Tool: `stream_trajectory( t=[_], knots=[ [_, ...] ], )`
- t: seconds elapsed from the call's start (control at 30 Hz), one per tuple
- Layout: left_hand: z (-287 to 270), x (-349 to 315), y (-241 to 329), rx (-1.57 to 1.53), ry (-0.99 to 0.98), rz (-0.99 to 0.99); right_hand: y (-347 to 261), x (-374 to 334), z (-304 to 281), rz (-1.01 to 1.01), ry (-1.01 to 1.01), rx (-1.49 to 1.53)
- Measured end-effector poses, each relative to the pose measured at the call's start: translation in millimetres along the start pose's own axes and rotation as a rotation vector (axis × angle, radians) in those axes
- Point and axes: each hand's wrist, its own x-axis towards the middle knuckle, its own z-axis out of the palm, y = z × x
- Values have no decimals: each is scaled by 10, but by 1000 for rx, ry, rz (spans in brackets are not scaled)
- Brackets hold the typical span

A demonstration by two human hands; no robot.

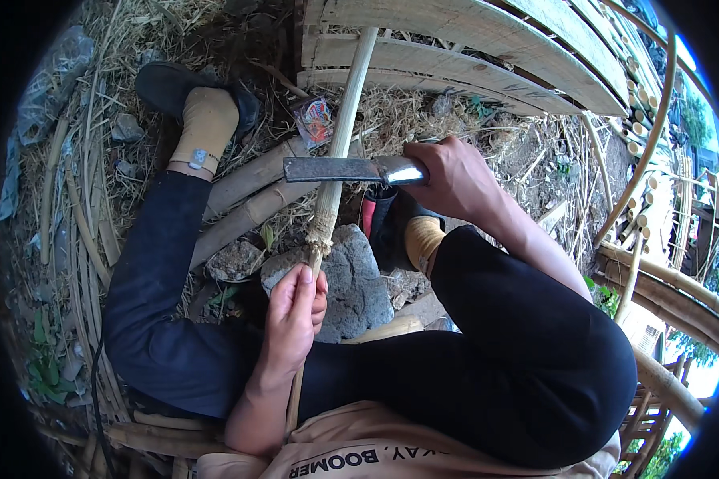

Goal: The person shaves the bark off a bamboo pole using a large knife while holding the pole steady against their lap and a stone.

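Note:
A long pale bamboo strip (350, 112) runs from near my body up to the wooden slats at the top, with a rough, frayed joint partway along it. My left hand (294, 307) is closed round its narrower near part, just below that joint. In my right hand (449, 177) is the shiny metal handle of a machete (334, 169). The dark flat blade points left and lies across the bamboo, above the joint; whether its edge touches the strip I cannot tell. Below the strip sits a grey rock (347, 283), between my bent legs.
Wooden slats (455, 56) form a pallet-like panel at the top. Split bamboo pieces (248, 207), a smaller stone (234, 261) and a colourful wrapper (315, 120) lie on straw-covered ground. Bamboo poles (651, 191) are stacked at right. Something red and black (372, 214) lies beside my right foot.

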Motion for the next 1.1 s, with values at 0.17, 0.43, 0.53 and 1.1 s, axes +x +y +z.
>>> stream_trajectory(
  t=[0.17,0.43,0.53,1.1],
  knots=[
    [78,11,-63,-32,12,30,52,-37,68,15,20,31],
    [157,-32,-118,-85,-13,17,91,49,102,67,39,-32],
    [175,-42,-107,-72,-15,21,106,59,71,87,53,-36],
    [113,-93,-125,-51,-56,9,569,168,-80,296,212,-181]
  ],
)
